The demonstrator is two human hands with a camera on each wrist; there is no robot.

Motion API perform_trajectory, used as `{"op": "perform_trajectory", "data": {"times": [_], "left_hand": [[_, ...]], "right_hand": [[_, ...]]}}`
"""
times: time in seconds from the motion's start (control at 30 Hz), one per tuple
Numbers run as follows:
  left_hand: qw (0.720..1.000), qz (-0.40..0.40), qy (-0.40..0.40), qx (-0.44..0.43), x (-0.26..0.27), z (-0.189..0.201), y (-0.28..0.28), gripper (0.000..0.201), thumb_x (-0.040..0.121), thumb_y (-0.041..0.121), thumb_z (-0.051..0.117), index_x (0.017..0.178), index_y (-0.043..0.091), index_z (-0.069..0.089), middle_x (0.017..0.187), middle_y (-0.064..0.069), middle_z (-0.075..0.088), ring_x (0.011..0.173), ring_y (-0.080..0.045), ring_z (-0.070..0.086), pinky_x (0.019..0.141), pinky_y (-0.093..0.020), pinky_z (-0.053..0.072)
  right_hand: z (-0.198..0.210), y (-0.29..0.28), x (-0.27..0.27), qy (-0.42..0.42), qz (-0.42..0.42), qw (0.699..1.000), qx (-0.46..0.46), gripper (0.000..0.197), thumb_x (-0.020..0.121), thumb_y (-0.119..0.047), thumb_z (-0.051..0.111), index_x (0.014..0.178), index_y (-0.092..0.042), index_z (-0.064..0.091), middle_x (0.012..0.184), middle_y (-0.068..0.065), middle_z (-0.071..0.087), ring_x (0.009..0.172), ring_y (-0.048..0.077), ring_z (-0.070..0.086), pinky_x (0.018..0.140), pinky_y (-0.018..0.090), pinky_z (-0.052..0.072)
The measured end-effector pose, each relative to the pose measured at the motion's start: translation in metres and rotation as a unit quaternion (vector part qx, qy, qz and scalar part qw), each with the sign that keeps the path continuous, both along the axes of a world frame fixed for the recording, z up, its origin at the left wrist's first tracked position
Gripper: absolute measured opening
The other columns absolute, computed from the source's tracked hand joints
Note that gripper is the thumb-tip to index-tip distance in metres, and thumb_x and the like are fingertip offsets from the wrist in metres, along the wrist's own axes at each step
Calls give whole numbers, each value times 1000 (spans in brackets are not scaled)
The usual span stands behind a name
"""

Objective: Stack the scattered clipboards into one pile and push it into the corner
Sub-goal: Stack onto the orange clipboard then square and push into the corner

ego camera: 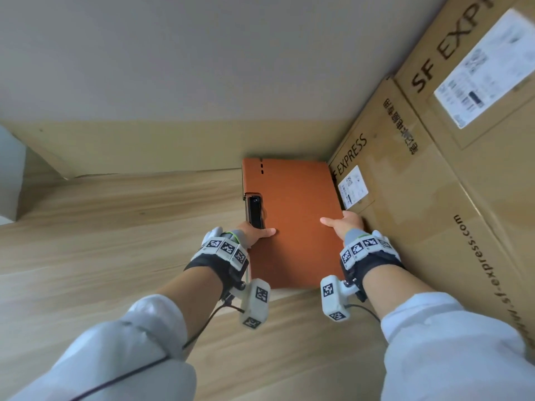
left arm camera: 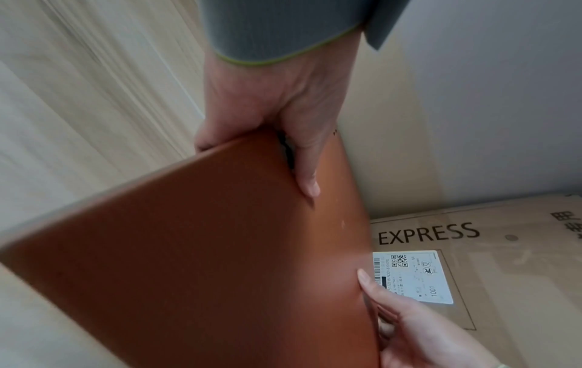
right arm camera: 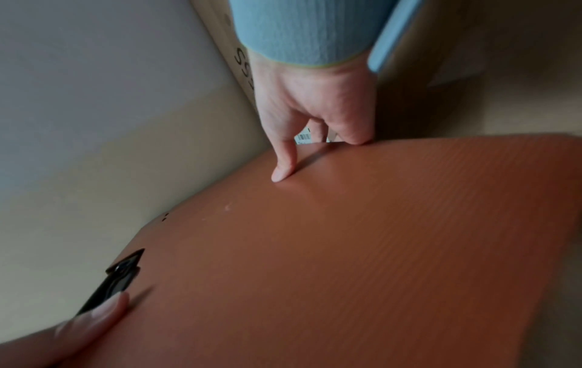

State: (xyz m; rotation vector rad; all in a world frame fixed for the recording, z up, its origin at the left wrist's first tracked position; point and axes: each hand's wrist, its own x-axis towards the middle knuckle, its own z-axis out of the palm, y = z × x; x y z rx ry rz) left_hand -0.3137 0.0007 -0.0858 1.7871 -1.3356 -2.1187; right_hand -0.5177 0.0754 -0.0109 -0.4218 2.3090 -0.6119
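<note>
Clipboards in orange-brown plastic, seen from above as one flat rectangular board [ego camera: 292, 221], lie on the pale wood-grain table [ego camera: 115, 227]; how many sit beneath the top one I cannot tell. The far end reaches the beige back panel [ego camera: 173, 146], and the right edge runs just beside the lower brown cardboard box printed "EXPRESS" [ego camera: 405, 204], so the pile sits in the corner those two form. A black metal clip [ego camera: 254, 211] is fixed on the board's left edge.

I have my left hand [ego camera: 256, 233] on the left edge just below the clip, thumb laid flat on the top face and fingers [left arm camera: 207, 139] curled under the edge, grasping the board. My right hand [ego camera: 346, 224] takes the right edge the same way, thumb pressed on the top face, fingers [right arm camera: 352, 127] wrapped down over the side between the board and the box.

A second, larger brown cardboard box marked "SF EXPRESS" [ego camera: 477, 96] stands further right. White shipping labels are stuck on both boxes. Both wrists carry black straps with white marker blocks.
</note>
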Motion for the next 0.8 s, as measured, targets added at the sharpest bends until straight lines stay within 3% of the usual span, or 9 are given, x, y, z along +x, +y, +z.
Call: {"op": "perform_trajectory", "data": {"times": [0.13, 0.23, 0.33, 0.37, 0.4, 0.5, 0.63, 0.8], "left_hand": [[999, 19, -48, -10, -17, -12, -6, 100, 40, 53, 80, 123, 2, 56, 115, -20, 67, 106, -35, 66, 97, -47, 52], [995, 28, -88, -24, -21, 18, 3, 78, 64, 46, 79, 124, 1, 55, 112, -15, 67, 100, -30, 67, 92, -42, 55], [987, -1, -151, -45, -28, 31, 8, 69, 75, 49, 69, 123, 2, 52, 87, -5, 60, 75, -20, 60, 65, -27, 54], [984, -9, -172, -53, -30, 33, 8, 71, 75, 52, 68, 123, 3, 52, 80, -3, 56, 70, -19, 59, 63, -27, 54], [980, -18, -190, -58, -32, 35, 8, 75, 73, 56, 67, 123, 3, 52, 79, -3, 53, 74, -20, 61, 71, -31, 56], [972, -35, -225, -63, -36, 30, 7, 86, 67, 64, 66, 126, 4, 50, 99, -5, 49, 106, -30, 60, 92, -40, 54], [966, -38, -246, -64, -39, 22, 9, 88, 71, 60, 65, 136, 7, 39, 136, -15, 38, 124, -35, 47, 105, -44, 43], [967, -37, -245, -65, -40, 20, 12, 88, 73, 57, 66, 140, 9, 35, 139, -16, 36, 129, -34, 42, 109, -45, 37]], "right_hand": [[-7, -13, -10, 8, 28, 999, 24, 68, 82, -19, 67, 142, -5, 36, 144, 14, 46, 132, 32, 43, 107, 41, 35], [-14, -21, -14, 17, 55, 998, 39, 70, 82, -21, 67, 143, -7, 34, 147, 13, 42, 135, 32, 40, 109, 42, 33], [-20, -27, -18, 24, 60, 997, 52, 70, 84, -20, 65, 144, -8, 32, 149, 12, 40, 137, 31, 37, 110, 41, 32], [-22, -28, -19, 24, 57, 997, 54, 69, 84, -19, 64, 145, -8, 32, 149, 12, 39, 137, 31, 37, 110, 41, 32], [-23, -29, -19, 21, 53, 997, 56, 69, 85, -18, 63, 145, -8, 31, 149, 13, 39, 137, 31, 37, 110, 41, 32], [-27, -32, -17, 1, 41, 997, 62, 71, 85, -18, 62, 146, -7, 25, 147, 14, 41, 135, 31, 40, 108, 39, 34], [-28, -36, -13, 15, 51, 995, 82, 70, 85, -21, 61, 144, -5, 26, 143, 16, 44, 130, 32, 45, 103, 37, 39], [-25, -36, -7, 52, 100, 986, 119, 63, 87, -20, 57, 142, -4, 31, 143, 16, 42, 128, 32, 47, 98, 36, 42]]}}
